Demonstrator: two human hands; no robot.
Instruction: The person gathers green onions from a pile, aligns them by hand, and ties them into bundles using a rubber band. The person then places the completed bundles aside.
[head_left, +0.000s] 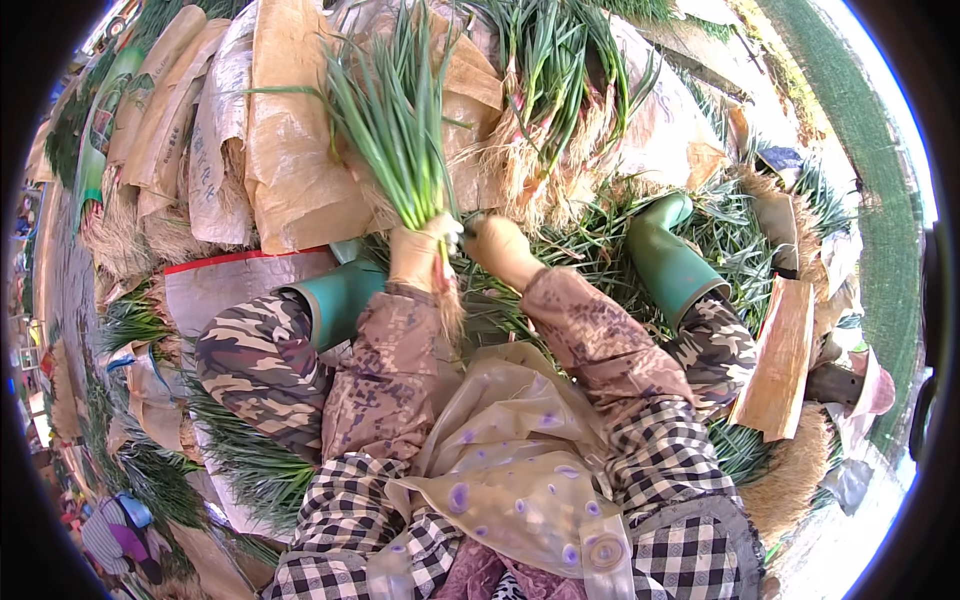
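Observation:
My left hand (418, 251) is closed around a bunch of green onions (397, 142). Their green leaves fan out upward, away from me. Pinkish stem bases and pale stringy roots (448, 304) hang below the hand. Close beside it, my right hand (501, 249) has its fingers curled near the bunch. Something dark shows at those fingertips, too blurred to make out. Beyond my right hand, a loose heap of rooted green onions (559, 105) lies over woven sacks (472, 112), its roots towards me.
Cut green leaves (577, 270) litter the ground between my green rubber boots (667, 255). Woven sacks (300, 135) cover onion bundles at the front left. More onions (255, 465) lie by my left side. A person (120, 536) is at the lower left.

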